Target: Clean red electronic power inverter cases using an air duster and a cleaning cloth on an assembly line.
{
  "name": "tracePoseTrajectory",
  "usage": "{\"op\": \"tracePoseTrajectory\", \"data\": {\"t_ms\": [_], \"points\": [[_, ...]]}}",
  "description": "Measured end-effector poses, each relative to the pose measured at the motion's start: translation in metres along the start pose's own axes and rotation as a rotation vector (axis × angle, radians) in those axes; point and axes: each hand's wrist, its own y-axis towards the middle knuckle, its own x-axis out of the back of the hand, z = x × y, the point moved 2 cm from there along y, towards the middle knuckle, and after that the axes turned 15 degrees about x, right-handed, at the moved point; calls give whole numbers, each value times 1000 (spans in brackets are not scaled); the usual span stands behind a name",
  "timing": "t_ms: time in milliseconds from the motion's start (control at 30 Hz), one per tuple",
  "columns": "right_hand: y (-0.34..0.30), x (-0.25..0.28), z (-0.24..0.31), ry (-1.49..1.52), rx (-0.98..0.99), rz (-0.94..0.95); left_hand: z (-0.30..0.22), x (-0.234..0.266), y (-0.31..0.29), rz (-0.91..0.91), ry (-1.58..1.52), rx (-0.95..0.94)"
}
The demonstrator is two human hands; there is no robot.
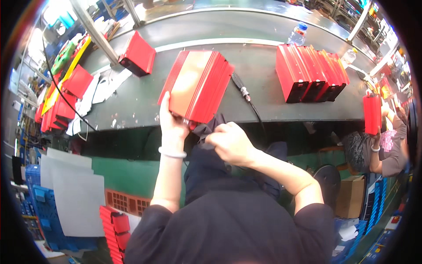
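My left hand (173,125) grips the near lower end of a red ribbed metal housing (195,83), which is tilted up over the bench's front edge. A white band circles that wrist. Just right of the housing's lower end, my right hand (231,143) is closed with its fingers curled on a dark cloth (206,130). Part of the cloth is hidden behind the fingers. On the bench to the right of the housing lies a black-handled screwdriver (241,88) with a cable running from it toward the front edge.
Several red housings (307,72) stand in a row on the right of the bench, by a bottle (298,34). Another red housing (138,53) is at the left. A co-worker (382,145) at the right holds a red housing (372,114). More housings (116,229) are stacked at lower left.
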Motion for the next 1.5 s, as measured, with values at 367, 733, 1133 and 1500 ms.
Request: {"op": "tracePoseTrajectory", "data": {"t_ms": [367,733,1133,1500], "points": [[-20,67,-100,735,-603,-836,-2,-12,-27,59,-4,108],[37,67,-93,305,-354,-846,10,-15,-30,191,3,121],[29,41,-43,-276,62,-384,7,-17,-25,80,-14,125],[8,55,-62,-511,48,-365,9,-22,-31,194,16,77]]}}
